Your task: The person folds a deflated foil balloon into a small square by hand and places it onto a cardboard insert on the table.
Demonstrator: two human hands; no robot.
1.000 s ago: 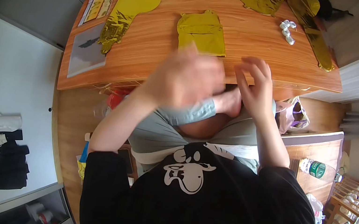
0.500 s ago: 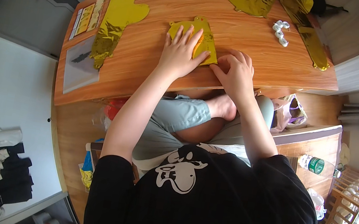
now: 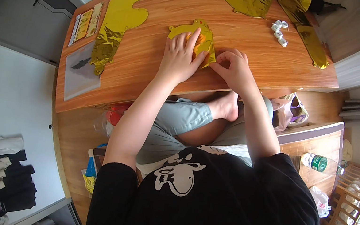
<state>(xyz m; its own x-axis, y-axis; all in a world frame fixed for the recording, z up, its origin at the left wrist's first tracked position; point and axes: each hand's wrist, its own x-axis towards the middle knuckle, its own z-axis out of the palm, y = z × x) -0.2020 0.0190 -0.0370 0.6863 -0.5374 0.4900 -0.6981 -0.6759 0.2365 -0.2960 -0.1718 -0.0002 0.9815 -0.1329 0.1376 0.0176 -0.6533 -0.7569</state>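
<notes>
Small gold foil balloon [image 3: 198,39] lies flat near the tabletop [image 3: 150,60] front edge, left hand [image 3: 181,55] spread open pressing on it, right hand [image 3: 235,69] w/ fingers curled pinching its right corner. Looks mid-flattening or folding: piece mostly flat, that corner not done yet. Other gold foil shapes [image 3: 119,21] and white tape rolls [image 3: 280,32] lie untouched further off.

Bright, even daylight; soft shadows under the worktop [image 3: 250,33] edge. Gold foil [image 3: 119,21] at 11 o'clock glints mildly. Fisheye bends straight edges toward a black rim. Centre sharp; chin at 6 o'clock blurred.
</notes>
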